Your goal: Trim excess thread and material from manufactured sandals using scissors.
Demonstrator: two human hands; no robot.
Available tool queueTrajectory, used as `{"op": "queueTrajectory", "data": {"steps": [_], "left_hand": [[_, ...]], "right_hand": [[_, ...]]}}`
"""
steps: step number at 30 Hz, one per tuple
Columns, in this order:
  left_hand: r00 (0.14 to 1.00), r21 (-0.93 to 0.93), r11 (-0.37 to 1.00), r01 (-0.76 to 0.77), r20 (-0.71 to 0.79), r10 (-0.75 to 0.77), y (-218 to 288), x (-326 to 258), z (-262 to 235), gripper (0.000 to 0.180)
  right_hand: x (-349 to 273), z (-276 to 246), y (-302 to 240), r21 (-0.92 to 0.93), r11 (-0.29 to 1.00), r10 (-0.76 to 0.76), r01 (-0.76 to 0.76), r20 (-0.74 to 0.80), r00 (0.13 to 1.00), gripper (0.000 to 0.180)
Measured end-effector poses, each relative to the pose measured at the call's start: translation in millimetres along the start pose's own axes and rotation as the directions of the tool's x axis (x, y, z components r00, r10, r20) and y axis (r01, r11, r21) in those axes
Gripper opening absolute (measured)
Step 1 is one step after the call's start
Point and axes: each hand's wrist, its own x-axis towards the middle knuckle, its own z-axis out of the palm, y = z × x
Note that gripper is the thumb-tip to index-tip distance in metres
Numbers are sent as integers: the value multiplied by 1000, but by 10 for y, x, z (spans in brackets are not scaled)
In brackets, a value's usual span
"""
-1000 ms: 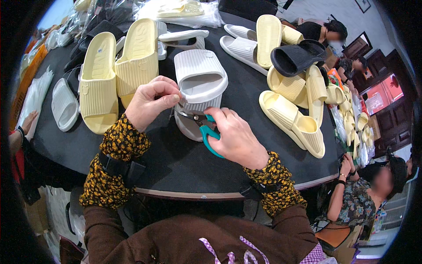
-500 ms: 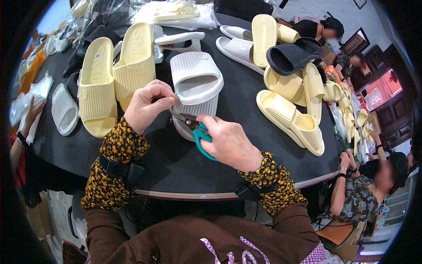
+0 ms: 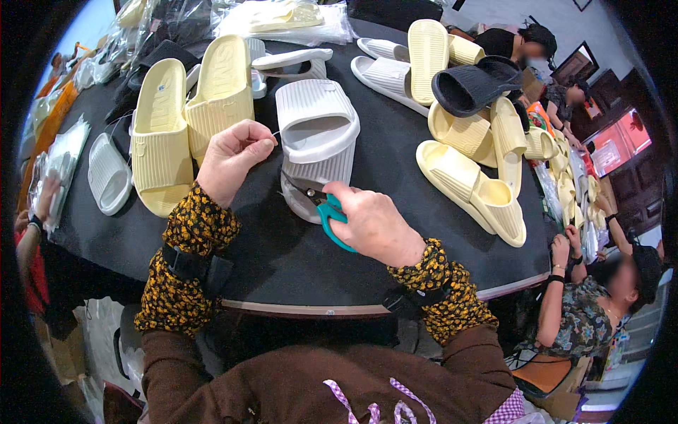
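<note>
Two light grey slide slippers lie in front of me, the upper one [image 3: 314, 104] resting on the lower one [image 3: 328, 171]. Thumb and index finger of my left hand [image 3: 236, 157] are pinched on a thin pale thread [image 3: 276, 133], which runs to the left side of the upper slipper. My right hand [image 3: 381, 226] is closed round the teal handles of a pair of scissors [image 3: 332, 216]. The dark blades point up and left, over the lower slipper. A pair of pale yellow slides [image 3: 161, 99] stands just beyond my left hand.
On the right of the black table [image 3: 282, 279] lies a heap of yellow slides [image 3: 452, 173] with a black slide [image 3: 470, 88] on top. A small grey slide [image 3: 109, 175] lies at the left. Plastic bags [image 3: 293, 22] fill the far edge. Other people sit around the table.
My left hand has drawn slightly left, away from the slipper, and the thread now shows between them. The scissors have come away from the left fingers, a little right. The view has shifted slightly.
</note>
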Motion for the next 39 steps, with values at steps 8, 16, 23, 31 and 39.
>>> {"op": "queueTrajectory", "data": {"steps": [8, 16, 23, 31, 39], "left_hand": [[964, -46, 975, -216, 148, 220, 262, -119, 106, 6], [929, -193, 924, -331, 104, 355, 498, -177, 91, 9], [960, -319, 906, -280, -84, 267, 469, -159, 20, 12], [970, -368, 910, -190, 73, 232, 467, -334, 319, 7], [947, -271, 962, -18, 305, 104, 374, -705, 864, 7]], "right_hand": [[-48, 29, 107, 78, 996, 36, -35, -14, 999, 30], [-77, -63, 108, 133, 991, -13, 6, 55, 998, 32], [-116, -422, 217, 617, 786, -251, 36, 265, 931, 29], [-136, -714, 337, 875, 438, 322, -209, 64, 945, 43], [-15, -460, 258, 812, 557, 400, -176, -77, 913, 55]]}}
